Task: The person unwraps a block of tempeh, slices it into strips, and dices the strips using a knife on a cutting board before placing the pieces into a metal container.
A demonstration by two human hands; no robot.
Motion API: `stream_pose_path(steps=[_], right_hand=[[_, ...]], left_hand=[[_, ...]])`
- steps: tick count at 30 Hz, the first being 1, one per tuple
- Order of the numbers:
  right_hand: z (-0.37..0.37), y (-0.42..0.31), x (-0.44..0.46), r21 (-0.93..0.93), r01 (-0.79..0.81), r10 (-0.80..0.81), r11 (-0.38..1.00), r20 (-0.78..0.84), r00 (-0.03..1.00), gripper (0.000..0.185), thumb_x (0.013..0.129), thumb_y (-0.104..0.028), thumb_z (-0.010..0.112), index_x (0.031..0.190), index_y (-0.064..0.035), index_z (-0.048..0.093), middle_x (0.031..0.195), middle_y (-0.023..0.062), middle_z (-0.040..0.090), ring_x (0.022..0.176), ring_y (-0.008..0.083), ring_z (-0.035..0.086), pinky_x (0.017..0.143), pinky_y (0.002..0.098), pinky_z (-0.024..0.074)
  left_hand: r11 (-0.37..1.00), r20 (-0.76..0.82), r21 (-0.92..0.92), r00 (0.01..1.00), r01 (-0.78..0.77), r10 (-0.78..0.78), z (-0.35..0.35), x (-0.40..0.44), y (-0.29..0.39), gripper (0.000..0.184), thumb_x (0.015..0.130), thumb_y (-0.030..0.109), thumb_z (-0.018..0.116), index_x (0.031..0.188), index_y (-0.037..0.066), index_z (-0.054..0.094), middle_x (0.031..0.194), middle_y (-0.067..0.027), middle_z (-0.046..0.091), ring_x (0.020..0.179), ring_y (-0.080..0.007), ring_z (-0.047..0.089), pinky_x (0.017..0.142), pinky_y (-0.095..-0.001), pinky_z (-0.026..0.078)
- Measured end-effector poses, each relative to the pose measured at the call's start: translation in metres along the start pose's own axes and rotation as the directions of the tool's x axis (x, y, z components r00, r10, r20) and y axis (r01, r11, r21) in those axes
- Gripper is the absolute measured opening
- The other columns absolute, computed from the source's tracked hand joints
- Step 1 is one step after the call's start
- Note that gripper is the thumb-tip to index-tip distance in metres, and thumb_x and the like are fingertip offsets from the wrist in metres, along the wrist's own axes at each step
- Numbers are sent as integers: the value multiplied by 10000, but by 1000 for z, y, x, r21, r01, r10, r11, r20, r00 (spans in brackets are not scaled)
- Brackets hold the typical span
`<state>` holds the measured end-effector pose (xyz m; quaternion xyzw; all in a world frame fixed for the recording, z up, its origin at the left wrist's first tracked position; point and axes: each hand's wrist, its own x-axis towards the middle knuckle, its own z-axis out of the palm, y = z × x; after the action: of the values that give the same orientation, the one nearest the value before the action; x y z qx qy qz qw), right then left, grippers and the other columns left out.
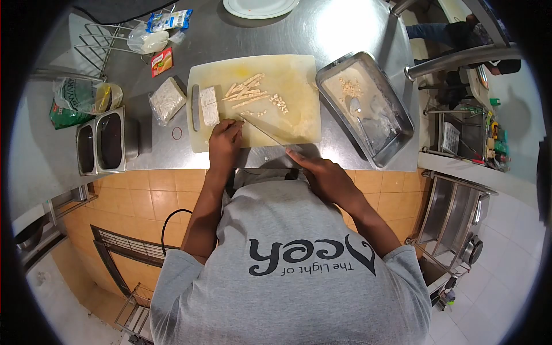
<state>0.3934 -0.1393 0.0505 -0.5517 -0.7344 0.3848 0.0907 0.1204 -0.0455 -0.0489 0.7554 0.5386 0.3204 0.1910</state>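
On the cutting board (302, 98), my right hand (330, 178) grips a knife (261, 130) by its handle. The blade slants up and left, its tip close to my left fingers. My left hand (226, 141) is closed over the board's near edge, fingers bent together; whatever they hold is hidden. Just beyond it stands a pale block of tempeh (209, 106), cut across into pieces. Thin tempeh strips (244, 91) lie in the middle of the board, with small tempeh cubes (279, 104) to their right.
Right of the board, a metal tray (402, 129) holds whitish batter, small pieces and a spoon (362, 123). A wrapped block (168, 100) and a rubber band (177, 133) lie left. Farther out are metal containers (118, 141), a wire rack (92, 43), packets and a white plate (261, 8).
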Motion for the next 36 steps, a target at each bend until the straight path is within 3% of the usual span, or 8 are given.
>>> stream_pose_path(steps=[3, 10, 21, 25, 28, 36], right_hand=[[4, 2, 6, 19, 15, -15, 1000, -24, 1000, 748, 863, 7, 571, 1530, -292, 415, 983, 175, 664, 883, 377, 669, 798, 479, 555], [9, 6, 8, -2, 84, -84, 996, -94, 992, 718, 881, -10, 574, 1523, -295, 427, 976, 165, 657, 872, 375, 668, 793, 476, 550], [-3, -5, -4, -19, -17, 17, 1000, 20, 1000, 747, 889, -25, 574, 1547, -319, 377, 980, 150, 645, 913, 356, 664, 816, 459, 559], [-6, -15, 0, -77, -91, 96, 993, 73, 993, 757, 873, -23, 580, 1544, -314, 385, 1006, 155, 652, 935, 360, 670, 820, 459, 559], [5, -5, 6, -10, 11, -11, 1000, -29, 1000, 752, 871, -21, 582, 1540, -307, 396, 1011, 165, 653, 935, 365, 672, 809, 458, 558], [-2, -1, -1, 21, 46, -45, 999, -36, 998, 728, 876, -23, 591, 1529, -297, 420, 964, 157, 650, 901, 362, 661, 808, 455, 552]], left_hand=[[998, 37, -26, 997, 64, -63, 0, 0, 2, 215, 851, 32, 679, 1057, 37, 743, 995, -124, 681, 895, -304, 670, 796, -388, 550], [999, 10, 10, 999, 44, -44, -3, -4, 5, 240, 821, 11, 678, 1046, 35, 756, 976, -129, 671, 899, -311, 646, 808, -394, 536], [994, 39, -26, 993, 108, -107, -6, -1, 8, 270, 824, 6, 666, 1073, 49, 760, 965, -124, 665, 896, -304, 641, 804, -389, 530], [998, 36, 11, 997, 62, -62, -3, -3, 3, 265, 836, 20, 665, 1083, 51, 755, 973, -127, 666, 905, -311, 643, 812, -394, 533], [996, 46, -12, 995, 91, -91, -2, -2, 2, 250, 849, 32, 664, 1082, 54, 751, 981, -129, 668, 916, -318, 646, 823, -400, 535], [997, -14, 6, 997, 75, -75, -2, -5, 0, 201, 858, 40, 676, 1046, 53, 744, 1024, -141, 686, 942, -336, 664, 826, -412, 548]])
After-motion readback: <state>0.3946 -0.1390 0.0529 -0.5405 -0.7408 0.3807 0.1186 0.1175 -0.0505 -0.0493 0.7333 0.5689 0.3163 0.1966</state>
